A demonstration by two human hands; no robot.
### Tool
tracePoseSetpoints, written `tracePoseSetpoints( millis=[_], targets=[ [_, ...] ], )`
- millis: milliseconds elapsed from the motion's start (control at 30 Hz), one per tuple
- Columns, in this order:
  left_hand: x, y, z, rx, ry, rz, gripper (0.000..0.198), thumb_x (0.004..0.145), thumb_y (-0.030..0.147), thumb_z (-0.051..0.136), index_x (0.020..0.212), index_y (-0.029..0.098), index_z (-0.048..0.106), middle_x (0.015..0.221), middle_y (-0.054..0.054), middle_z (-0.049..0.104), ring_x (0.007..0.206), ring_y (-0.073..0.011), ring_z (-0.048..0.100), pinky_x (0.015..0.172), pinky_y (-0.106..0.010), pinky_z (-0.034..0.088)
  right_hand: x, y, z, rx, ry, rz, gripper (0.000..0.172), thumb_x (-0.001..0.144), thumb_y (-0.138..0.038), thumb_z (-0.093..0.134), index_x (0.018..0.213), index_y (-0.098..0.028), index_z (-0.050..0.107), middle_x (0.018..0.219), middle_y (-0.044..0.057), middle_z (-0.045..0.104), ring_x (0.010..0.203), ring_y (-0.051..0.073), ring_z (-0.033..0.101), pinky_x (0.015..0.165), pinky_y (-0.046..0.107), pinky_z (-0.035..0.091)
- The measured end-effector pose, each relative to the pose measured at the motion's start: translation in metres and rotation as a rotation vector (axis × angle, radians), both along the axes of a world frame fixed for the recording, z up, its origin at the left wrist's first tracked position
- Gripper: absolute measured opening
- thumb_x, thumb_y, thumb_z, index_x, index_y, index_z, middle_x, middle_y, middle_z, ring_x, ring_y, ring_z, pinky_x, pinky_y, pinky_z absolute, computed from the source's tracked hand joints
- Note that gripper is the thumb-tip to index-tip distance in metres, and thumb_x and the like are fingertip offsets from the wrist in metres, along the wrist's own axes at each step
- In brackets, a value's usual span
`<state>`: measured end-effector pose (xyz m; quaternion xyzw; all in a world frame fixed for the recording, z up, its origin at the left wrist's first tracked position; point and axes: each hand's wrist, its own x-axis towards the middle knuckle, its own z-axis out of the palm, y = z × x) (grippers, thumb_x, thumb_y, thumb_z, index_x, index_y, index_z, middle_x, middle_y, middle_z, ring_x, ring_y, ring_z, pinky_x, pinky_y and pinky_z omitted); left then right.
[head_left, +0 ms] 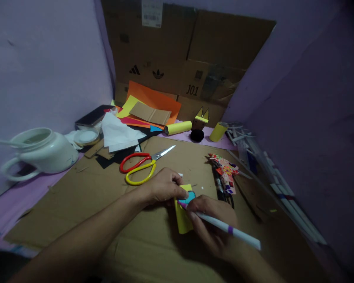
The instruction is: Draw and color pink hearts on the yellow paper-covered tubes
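My left hand (164,185) pinches a yellow paper roll (183,218) with a small blue piece (190,196) at its top, and holds it on the brown cardboard sheet (106,204). My right hand (211,220) grips a white marker with a purple band (228,228), its purple tip touching the blue piece. Both hands are closed around what they hold.
Red and yellow scissors (140,165) lie just beyond my left hand. A white jug (41,151) stands at the left, coloured paper sheets (149,106) and two yellow rolls (178,127) at the back, patterned paper (225,169) and pens at the right. Cardboard box walls stand behind.
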<state>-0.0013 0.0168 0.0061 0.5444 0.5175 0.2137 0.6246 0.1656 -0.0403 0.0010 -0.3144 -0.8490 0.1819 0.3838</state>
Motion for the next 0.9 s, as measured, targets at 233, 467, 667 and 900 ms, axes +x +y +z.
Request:
tracePoseSetpoints(
  millis=[233,467,667,900],
  targets=[
    [-0.0004,-0.0008,0.0009,0.000,0.009,0.006,0.013,0.054,0.020,0.066,0.059,0.016,0.055,0.044,0.007,0.050,0.037,-0.0080,0.044,0.036,-0.019,0.036,0.0053,-0.0023,0.0060,0.001,-0.060,-0.032,0.010,0.080,-0.012,0.050,0.082,-0.018,0.056,0.061,0.001,0.061,0.049,0.013,0.057,0.047,0.023,0.039],
    [-0.0001,-0.0008,0.0007,0.002,0.002,0.009,0.012,0.054,0.019,0.065,0.058,0.015,0.055,0.044,0.006,0.049,0.038,-0.0080,0.045,0.036,-0.019,0.035,0.0074,-0.0007,0.0036,-0.012,-0.074,-0.069,0.008,0.079,-0.012,0.050,0.078,-0.018,0.056,0.058,0.000,0.060,0.046,0.012,0.054,0.047,0.023,0.036],
    [0.0005,-0.0015,0.0023,-0.007,0.000,0.013,0.013,0.054,0.020,0.065,0.060,0.015,0.055,0.047,0.006,0.050,0.037,-0.0077,0.043,0.036,-0.020,0.035,0.0068,0.0003,0.0070,-0.050,-0.057,-0.071,0.010,0.078,-0.013,0.048,0.074,-0.017,0.056,0.052,-0.002,0.055,0.039,0.009,0.044,0.040,0.022,0.030],
    [-0.0012,-0.0036,0.0064,-0.005,-0.011,0.000,0.015,0.053,0.023,0.066,0.061,0.015,0.055,0.049,0.005,0.051,0.042,-0.0095,0.046,0.039,-0.020,0.035,0.0081,0.0003,0.0065,-0.181,0.097,-0.108,0.011,0.077,-0.013,0.051,0.069,-0.018,0.057,0.049,-0.004,0.053,0.040,0.009,0.045,0.039,0.019,0.032]
  ],
)
